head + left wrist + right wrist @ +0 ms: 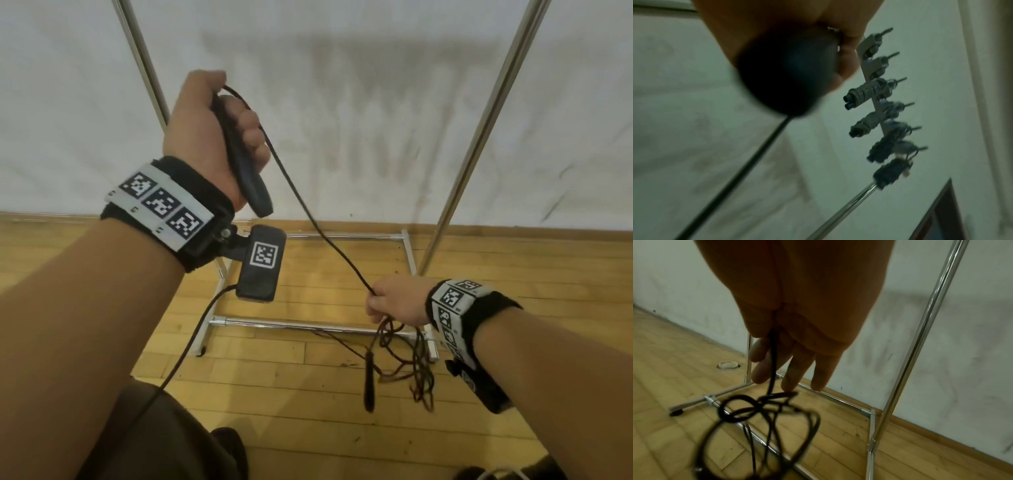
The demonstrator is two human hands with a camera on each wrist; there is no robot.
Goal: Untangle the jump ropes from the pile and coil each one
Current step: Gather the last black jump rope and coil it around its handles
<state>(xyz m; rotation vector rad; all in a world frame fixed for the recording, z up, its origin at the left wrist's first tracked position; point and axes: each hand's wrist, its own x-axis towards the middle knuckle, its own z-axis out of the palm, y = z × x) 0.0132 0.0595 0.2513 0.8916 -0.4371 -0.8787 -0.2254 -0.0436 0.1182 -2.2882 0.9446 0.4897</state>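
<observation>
**Black rope stretched between a raised left hand and a lower right hand**

The left hand [209,133] is raised at the left, its fingers curled tight round a black jump-rope handle [246,164] that points down and out past the heel of the palm. From the top of that fist a black cord [308,212] runs down to the right, fairly taut, into the right hand [397,305].

The right hand sits lower, at the right, and pinches the cord near the thumb; the right wrist view shows the other fingers [795,369] hanging long and relaxed beside it. Below this hand dangles the tangle of ropes [407,363], dark and reddish loops knotted together, with a second black handle [369,387] hanging straight down at its left edge. Whether the lowest loops touch the wooden floor [291,404] cannot be told.

Behind the tangle stands a chrome rack [308,324], its base bars on the floor and two uprights rising against the white wall [376,102]. In the left wrist view, coiled ropes [867,92] hang along the rack's top rail, blurred.
</observation>
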